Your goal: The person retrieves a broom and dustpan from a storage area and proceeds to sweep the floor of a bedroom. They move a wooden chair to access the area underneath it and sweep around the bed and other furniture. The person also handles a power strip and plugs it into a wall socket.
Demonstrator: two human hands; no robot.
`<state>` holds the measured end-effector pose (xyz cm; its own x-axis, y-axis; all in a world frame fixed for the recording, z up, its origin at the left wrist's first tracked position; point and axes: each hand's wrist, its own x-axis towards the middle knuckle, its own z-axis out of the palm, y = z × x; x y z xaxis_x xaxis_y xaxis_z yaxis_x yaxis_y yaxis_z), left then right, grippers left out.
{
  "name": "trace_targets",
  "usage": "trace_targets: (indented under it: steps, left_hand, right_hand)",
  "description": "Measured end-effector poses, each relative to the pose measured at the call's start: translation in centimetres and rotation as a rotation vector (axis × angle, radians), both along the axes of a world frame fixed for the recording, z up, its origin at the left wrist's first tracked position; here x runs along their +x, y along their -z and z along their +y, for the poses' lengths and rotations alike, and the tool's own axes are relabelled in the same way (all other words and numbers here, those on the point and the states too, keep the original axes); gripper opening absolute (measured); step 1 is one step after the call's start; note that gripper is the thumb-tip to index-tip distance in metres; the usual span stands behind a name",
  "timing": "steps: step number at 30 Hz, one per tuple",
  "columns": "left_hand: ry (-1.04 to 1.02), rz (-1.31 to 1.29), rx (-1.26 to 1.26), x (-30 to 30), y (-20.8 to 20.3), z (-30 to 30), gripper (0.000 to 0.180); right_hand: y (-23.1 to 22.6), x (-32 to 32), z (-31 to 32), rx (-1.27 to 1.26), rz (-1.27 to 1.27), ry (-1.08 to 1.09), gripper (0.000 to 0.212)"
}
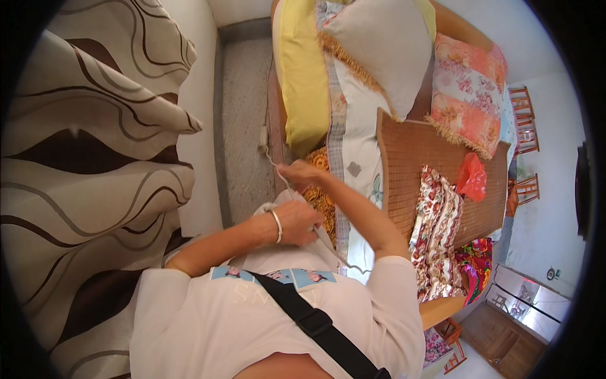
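A thin pale cord point(281, 179) runs up from the floor to my hands. At its far end a small whitish block point(263, 138), perhaps a plug or socket, hangs or lies by the floor; I cannot tell which. My right hand point(302, 174) pinches the cord at the far side. Closer to my body, my left hand point(299, 222), with a white bangle at the wrist, is closed around another stretch of it. From there a loose length point(344, 260) trails right across my shirt front toward the bed.
To the left hangs a patterned curtain point(95, 151). A grey floor strip point(243, 101) lies between wall and bed. On the bed are a yellow cover point(303, 76), a pale pillow point(379, 50), a brown mat point(410, 151), floral cushions point(435, 234) and a red plastic bag point(472, 177).
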<state>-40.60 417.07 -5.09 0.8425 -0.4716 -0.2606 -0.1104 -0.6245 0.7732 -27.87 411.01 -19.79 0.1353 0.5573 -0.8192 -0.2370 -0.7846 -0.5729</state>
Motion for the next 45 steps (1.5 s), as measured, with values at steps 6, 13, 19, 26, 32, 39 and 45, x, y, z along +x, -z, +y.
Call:
trace_targets:
  steps: [6, 13, 19, 26, 32, 39, 45]
  left_hand:
    - [-0.056, -0.024, -0.027, 0.0, -2.7, 1.6, 0.013]
    - [-0.514, 0.012, -0.543, -0.3, -1.3, 9.0, 0.042]
    - [-0.911, 0.579, -1.281, -2.0, 8.7, 19.0, 0.033]
    - [-1.292, 0.923, -1.431, 3.6, 18.2, 20.7, 0.034]
    - [-1.329, 0.837, -1.318, 11.9, 23.9, 21.3, 0.044]
    - [-0.946, 0.516, -1.236, 24.5, 21.3, 18.3, 0.068]
    - [-0.604, 0.64, -0.756, 28.5, 19.9, 13.9, 0.066]
  right_hand:
    - [7.1, -3.7, 5.8, -0.068, 0.254, 0.423, 0.033]
    - [-1.2, 2.4, 11.0, 0.212, 0.194, 0.239, 0.021]
    - [-12.1, 7.8, 11.8, 0.505, 0.287, 0.035, 0.025]
    - [-25.1, 14.3, 7.0, 0.918, -0.007, -0.091, 0.03]
    - [-38.1, 17.3, -6.2, 1.059, -0.583, 0.258, 0.023]
    - [-41.5, 22.5, -27.5, 0.899, -1.187, 0.739, 0.026]
    - [-30.3, 22.0, -36.5, -0.055, -1.692, 0.776, 0.027]
